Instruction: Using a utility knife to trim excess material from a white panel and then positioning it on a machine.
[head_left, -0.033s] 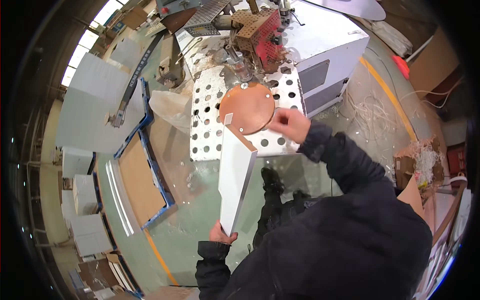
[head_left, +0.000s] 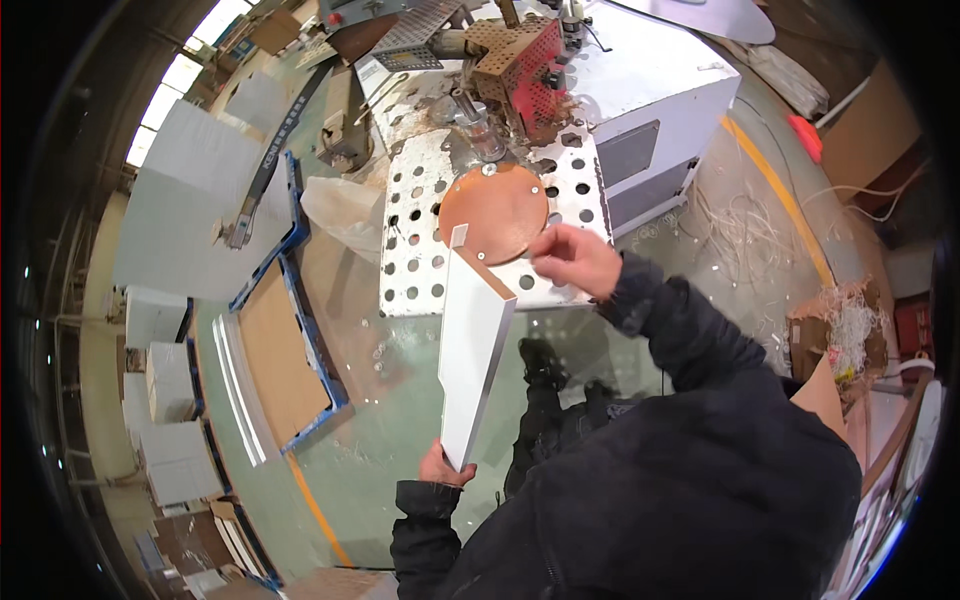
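My left hand [head_left: 445, 466] is wrapped round the lower end of a long, tapering white panel [head_left: 473, 350]. The panel slants up and away from me, and its far end with a brownish edge overlaps the near rim of a round copper-coloured disc [head_left: 495, 212]. Several small pale fasteners lie around the disc's rim. At the disc's right edge, my right hand [head_left: 580, 260] is closed with thumb and fingertips drawn together. Anything between those fingers is too small or hidden to make out. The disc rests on a white worktable [head_left: 410, 270] pierced with round holes.
Behind the disc stands a machine head with a red perforated guard [head_left: 535, 100] and a clear cylinder [head_left: 483, 138]. A white cabinet [head_left: 655, 140] is to its right. Blue-edged pallets [head_left: 315, 350] and large white sheets [head_left: 195, 200] stand left. Cords [head_left: 735, 220] lie on the right floor.
My right hand has shifted slightly, its fingertips drawing in a little at the disc's right edge. The left hand and white panel hold nearly the same place.
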